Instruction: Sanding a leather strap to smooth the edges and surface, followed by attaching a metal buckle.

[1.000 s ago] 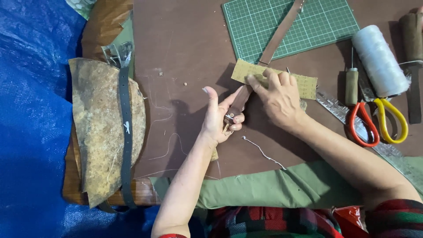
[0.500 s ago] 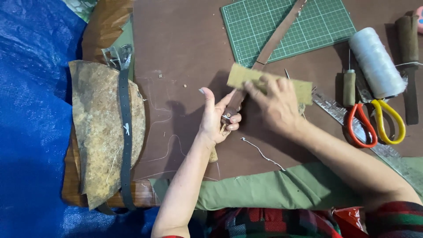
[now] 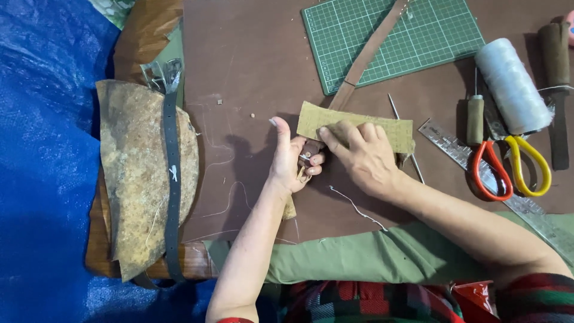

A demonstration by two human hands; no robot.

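— What have the fingers got?
— The left hand (image 3: 291, 160) pinches the brown strap (image 3: 366, 55) end with a small buckle; the right hand (image 3: 365, 157) presses flat on the tan leather piece (image 3: 391, 128), just beyond the left fingertips.
— And further out?
— Scissors (image 3: 508, 167), right.

Tan, rough-surfaced rectangular leather piece (image 3: 365, 127), lying flat and slightly tilted on the brown table just below the green cutting mat, its middle and lower edge covered by fingers. Long narrow brown leather strap (image 3: 369, 49), running diagonally from the mat's top down under the tan piece, lower end pinched at the left side. Small metal buckle-like bit (image 3: 305, 160) at that end, too hidden to tell clearly.
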